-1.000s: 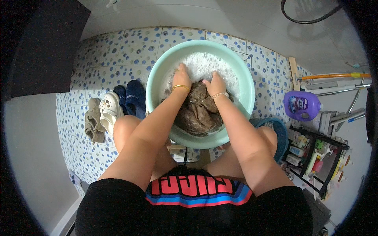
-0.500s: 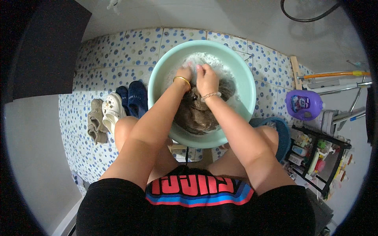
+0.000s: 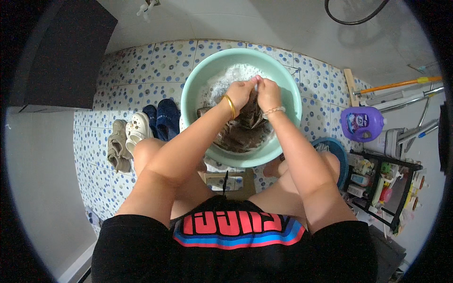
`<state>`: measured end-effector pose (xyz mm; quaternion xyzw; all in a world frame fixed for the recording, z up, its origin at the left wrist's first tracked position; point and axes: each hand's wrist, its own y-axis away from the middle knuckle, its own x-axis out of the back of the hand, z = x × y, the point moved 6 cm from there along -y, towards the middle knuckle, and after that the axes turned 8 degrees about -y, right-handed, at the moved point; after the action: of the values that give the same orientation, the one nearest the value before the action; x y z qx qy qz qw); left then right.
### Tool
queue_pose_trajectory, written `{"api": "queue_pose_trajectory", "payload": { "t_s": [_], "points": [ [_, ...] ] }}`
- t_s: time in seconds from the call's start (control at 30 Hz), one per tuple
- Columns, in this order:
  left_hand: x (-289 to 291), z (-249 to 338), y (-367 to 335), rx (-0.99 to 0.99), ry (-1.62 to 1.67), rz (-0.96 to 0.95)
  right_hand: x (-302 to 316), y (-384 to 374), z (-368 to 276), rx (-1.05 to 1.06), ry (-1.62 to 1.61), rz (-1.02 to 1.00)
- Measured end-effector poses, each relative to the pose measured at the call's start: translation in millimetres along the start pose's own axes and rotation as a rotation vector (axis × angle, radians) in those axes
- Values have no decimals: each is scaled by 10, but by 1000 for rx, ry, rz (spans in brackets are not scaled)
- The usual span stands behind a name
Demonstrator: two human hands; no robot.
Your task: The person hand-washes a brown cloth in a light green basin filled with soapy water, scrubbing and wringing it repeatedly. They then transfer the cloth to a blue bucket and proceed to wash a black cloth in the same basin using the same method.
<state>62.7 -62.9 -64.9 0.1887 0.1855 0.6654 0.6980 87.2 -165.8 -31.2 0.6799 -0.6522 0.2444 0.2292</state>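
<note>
A mint-green basin stands on the floor in front of me, with white suds on its water. In it lies a wet, dark brown piece of cloth, bunched up; I cannot tell what kind of garment it is. My left hand, a gold bangle at its wrist, is closed on a raised fold of the cloth. Close beside it my right hand, with a light bracelet, grips the same fold. The fingertips nearly meet above the suds and are partly hidden.
Dark blue slippers, white clogs and beige shoes stand left of the basin. On the right are a purple detergent bottle, a blue tub, a black rack of bottles and several poles.
Both hands have moved right and slightly down, drawing a fold of the cloth up between them. The cloth has shifted in the basin, and the view has tilted slightly.
</note>
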Motion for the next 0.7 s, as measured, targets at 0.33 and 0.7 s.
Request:
{"api": "queue_pose_trajectory", "payload": {
  "t_s": [0.33, 0.7],
  "points": [
    [247, -352, 744, -231, -1682, -115, 19, 860, 170, 152, 704, -755],
    [259, -548, 74, 124, -1678, -203, -645, 668, 657, -178, 766, -897]
  ]
}}
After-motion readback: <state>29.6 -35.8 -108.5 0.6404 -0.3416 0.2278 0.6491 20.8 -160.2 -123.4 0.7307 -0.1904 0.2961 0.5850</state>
